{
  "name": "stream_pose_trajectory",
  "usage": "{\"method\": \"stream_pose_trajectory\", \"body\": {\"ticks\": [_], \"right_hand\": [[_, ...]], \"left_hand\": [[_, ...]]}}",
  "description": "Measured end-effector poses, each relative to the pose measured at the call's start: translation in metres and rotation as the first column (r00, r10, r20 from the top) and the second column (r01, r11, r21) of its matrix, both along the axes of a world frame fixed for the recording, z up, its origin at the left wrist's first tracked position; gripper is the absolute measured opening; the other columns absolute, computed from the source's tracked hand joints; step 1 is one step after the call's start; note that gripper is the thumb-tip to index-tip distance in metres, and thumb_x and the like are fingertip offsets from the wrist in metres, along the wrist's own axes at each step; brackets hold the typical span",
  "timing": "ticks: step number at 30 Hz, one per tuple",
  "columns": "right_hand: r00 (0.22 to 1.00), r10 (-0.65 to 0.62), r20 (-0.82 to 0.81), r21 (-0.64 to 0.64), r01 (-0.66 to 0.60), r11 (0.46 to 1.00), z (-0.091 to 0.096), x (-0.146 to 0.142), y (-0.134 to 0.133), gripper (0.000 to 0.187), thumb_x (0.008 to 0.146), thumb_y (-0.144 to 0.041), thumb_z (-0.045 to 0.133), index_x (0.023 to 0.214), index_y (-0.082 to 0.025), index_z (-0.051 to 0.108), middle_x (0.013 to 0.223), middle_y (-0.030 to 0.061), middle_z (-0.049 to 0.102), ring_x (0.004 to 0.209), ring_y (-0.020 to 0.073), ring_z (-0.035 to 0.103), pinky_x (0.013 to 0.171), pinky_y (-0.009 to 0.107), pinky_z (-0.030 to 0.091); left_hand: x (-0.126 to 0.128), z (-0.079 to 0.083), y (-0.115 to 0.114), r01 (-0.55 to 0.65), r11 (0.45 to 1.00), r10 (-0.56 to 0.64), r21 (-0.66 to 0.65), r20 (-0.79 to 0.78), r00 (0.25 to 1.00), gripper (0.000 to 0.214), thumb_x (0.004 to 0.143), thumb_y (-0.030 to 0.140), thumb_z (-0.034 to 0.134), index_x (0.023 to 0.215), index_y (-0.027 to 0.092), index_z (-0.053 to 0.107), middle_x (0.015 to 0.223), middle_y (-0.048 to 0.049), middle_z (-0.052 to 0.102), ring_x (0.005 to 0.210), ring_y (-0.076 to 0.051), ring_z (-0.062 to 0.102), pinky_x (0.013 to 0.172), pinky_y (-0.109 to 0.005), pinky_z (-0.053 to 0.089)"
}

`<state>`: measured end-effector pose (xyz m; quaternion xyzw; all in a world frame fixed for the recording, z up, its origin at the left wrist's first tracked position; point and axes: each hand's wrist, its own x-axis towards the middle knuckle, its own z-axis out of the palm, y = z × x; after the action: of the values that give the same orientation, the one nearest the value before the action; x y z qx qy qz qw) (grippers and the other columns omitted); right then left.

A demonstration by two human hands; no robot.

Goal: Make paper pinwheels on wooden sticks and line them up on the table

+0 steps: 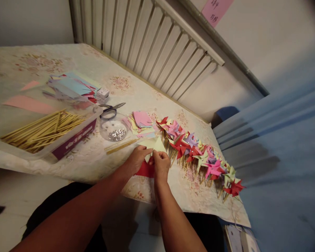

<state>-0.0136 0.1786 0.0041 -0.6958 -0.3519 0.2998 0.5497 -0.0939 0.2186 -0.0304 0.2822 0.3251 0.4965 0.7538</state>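
Note:
Between my two hands is a pale yellow-green paper pinwheel [157,144], partly folded, with pointed flaps sticking out. My left hand [138,158] pinches it from the left, thumb and fingers closed on the paper. Against its near side, my right hand [160,163] is closed too, fingertips curled at the pinwheel's middle; anything small within them is hidden. Below the hands lies a red piece of paper [145,170] on the table. Two or so thin sticks [122,145] lie just left of the pinwheel. Square sheets of coloured paper [142,119] are stacked behind it.
A row of finished pinwheels [191,148] on sticks runs along the right. At left stand a plastic box of sticks [80,138], a round dish of metal fasteners [117,134] and scissors [111,110]. Paper scraps [73,85] lie farther back, near a radiator [147,42].

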Motion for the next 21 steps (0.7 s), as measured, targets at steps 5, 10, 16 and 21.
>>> {"method": "stream_pose_trajectory", "body": {"ticks": [5, 10, 16, 21], "right_hand": [[0.999, -0.013, 0.039, -0.012, 0.014, 1.000, 0.002, -0.001, 0.000, 0.030, 0.075, -0.040, 0.066, 0.055, -0.022, 0.051, 0.038, -0.0062, 0.053, 0.039, 0.0128, 0.049, 0.046, 0.024, 0.037], [0.999, -0.030, 0.043, -0.010, 0.030, 0.999, 0.000, 0.001, 0.001, 0.029, 0.074, -0.038, 0.065, 0.054, -0.022, 0.050, 0.038, -0.0063, 0.052, 0.039, 0.0122, 0.048, 0.046, 0.024, 0.036], [0.999, -0.017, 0.031, -0.018, 0.017, 1.000, -0.004, 0.000, -0.001, 0.028, 0.075, -0.040, 0.064, 0.058, -0.022, 0.051, 0.040, -0.0068, 0.052, 0.040, 0.0130, 0.048, 0.045, 0.024, 0.035], [0.968, -0.148, 0.203, 0.058, 0.139, 0.989, 0.004, 0.019, -0.017, 0.025, 0.072, -0.043, 0.066, 0.074, -0.019, 0.061, 0.058, -0.0052, 0.057, 0.051, 0.0123, 0.048, 0.053, 0.025, 0.040]], "left_hand": [[0.000, 0.002, 0.000, -0.043, 0.999, 0.043, -0.014, 0.001, 0.999, 0.018, 0.062, 0.026, 0.074, 0.059, 0.019, 0.057, 0.059, 0.0028, 0.055, 0.058, -0.013, 0.050, 0.058, -0.026, 0.039], [-0.001, 0.004, -0.002, 0.009, 1.000, -0.009, 0.002, 0.016, 1.000, 0.021, 0.060, 0.027, 0.076, 0.059, 0.018, 0.057, 0.059, 0.0029, 0.055, 0.057, -0.013, 0.049, 0.056, -0.026, 0.038], [0.000, 0.003, -0.002, -0.032, 0.999, 0.032, 0.016, -0.023, 0.999, 0.024, 0.064, 0.029, 0.074, 0.058, 0.019, 0.053, 0.055, 0.0050, 0.052, 0.053, -0.011, 0.047, 0.053, -0.025, 0.035], [-0.004, 0.005, 0.000, 0.031, 1.000, -0.031, 0.005, 0.059, 0.998, 0.020, 0.062, 0.030, 0.076, 0.069, 0.016, 0.063, 0.061, 0.0017, 0.063, 0.057, -0.014, 0.056, 0.060, -0.027, 0.044]]}}
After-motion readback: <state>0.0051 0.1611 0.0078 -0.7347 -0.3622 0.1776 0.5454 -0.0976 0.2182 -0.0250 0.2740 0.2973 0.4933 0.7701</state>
